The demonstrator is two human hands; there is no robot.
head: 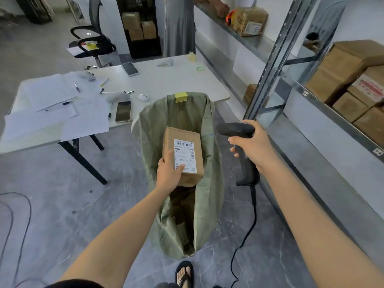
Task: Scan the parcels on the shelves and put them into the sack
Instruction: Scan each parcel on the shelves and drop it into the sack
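L hand (168,173) grips the parcel (182,135) by its near-left corner; thumb lies over the lower edge of the white label (185,154), fingers curl round the left side. Parcel is a brown cardboard box, label face up, held over the open mouth of the green woven sack (209,183) – can't tell if it touches the sack wall. Sack stands on the grey floor at centre frame, mouth gaping; dim brown shapes, prob. more boxes, lie deep inside (182,204); a yellow tag (180,96) sits on its far rim at 12.

R hand (252,145), at 3 o'clock from the parcel, is wrapped round a black scanner (248,169); scanner head points to 9, toward the box, apart from it; handle hangs to 6, cable (251,221) trails down to the floor.

Worktop (166,80) at 11–12 behind the sack carries papers (52,94), pens and two phones (123,111) (130,69). Metal shelves (311,94) run along 1–4 with stacked cardboard boxes (340,73). Office chair (91,42) at 10, far back. A foot in a black sandal (185,273) at 6, just beside the sack base.
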